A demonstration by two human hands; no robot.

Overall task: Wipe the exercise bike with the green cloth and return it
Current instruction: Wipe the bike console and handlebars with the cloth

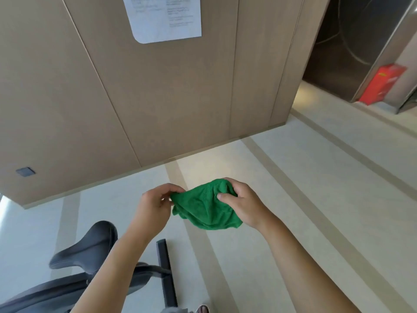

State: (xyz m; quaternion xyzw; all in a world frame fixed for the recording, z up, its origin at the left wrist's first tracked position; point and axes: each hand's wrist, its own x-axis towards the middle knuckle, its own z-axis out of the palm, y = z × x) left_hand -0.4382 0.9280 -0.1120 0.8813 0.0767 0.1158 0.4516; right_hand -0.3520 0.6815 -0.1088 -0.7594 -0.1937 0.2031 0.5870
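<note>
Fingers of my left hand pinch one corner of the green cloth, while my right hand grips the opposite bunched edge, thumb pressed on top. I see the brown wall panels ahead, then the pale striped floor. Lower left sits the exercise bike, its dark saddle beneath my left forearm. The cloth hangs crumpled between both hands, above the floor, apart from the bike. A white notice hangs on the wall; a red box stands far right.

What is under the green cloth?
Below the crumpled green cloth, held up by the left hand and right hand, lies pale striped floor. The patch directly beneath is hidden.
</note>
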